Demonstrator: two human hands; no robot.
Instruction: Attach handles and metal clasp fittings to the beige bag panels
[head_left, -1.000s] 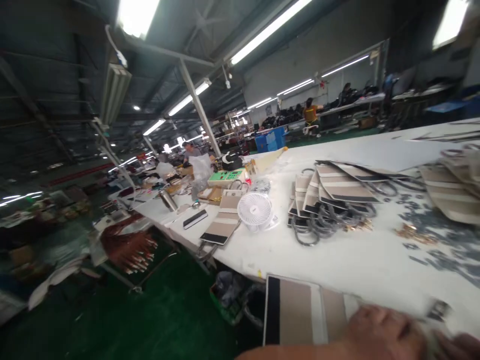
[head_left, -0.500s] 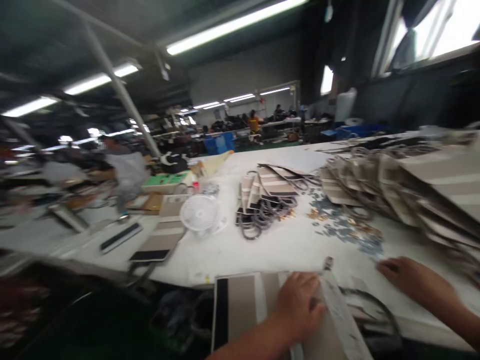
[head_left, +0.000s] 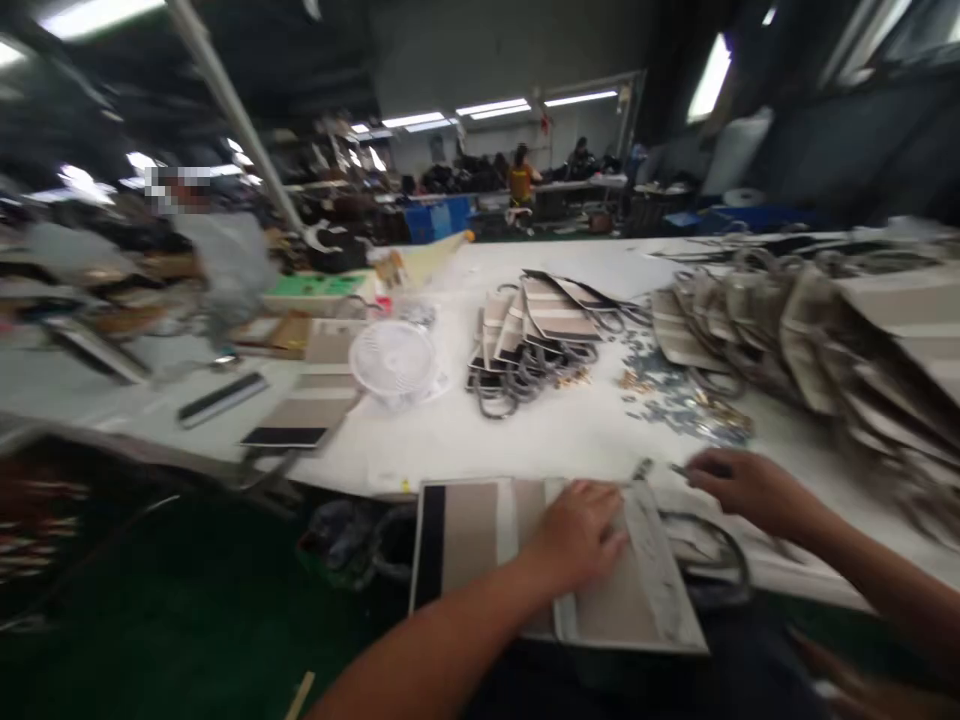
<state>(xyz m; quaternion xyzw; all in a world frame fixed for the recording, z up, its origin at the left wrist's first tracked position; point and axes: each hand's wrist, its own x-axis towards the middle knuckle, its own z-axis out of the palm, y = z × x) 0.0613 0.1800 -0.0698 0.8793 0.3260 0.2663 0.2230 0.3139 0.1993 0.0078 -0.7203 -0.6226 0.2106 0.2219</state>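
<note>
1. Presses lightly on top of the striped panel (head_left: 470,540) with the left hand (head_left: 581,535) — with fingers bent a little, not wrapped round anything in sight.
2. Lies flat at the near edge of the white table (head_left: 540,440), that same striped panel, and sticks out past it.
3. Seems to pinch a small dark piece (head_left: 677,468) in the closed fingertips of the right hand (head_left: 731,485); too blurry to tell what kind.
4. Now sits closer to the panel's right end, with that right hand, than a moment ago, when nearer the loose grey bits (head_left: 649,385).
5. Stays in about the same spot on the panel with the left hand.
6. Likely means an easy reach to the panel's top right corner — near a second dark bit (head_left: 643,468); can't tell if touching.
7. Shows a dark loop (head_left: 742,562) just right of the panel too.
</note>
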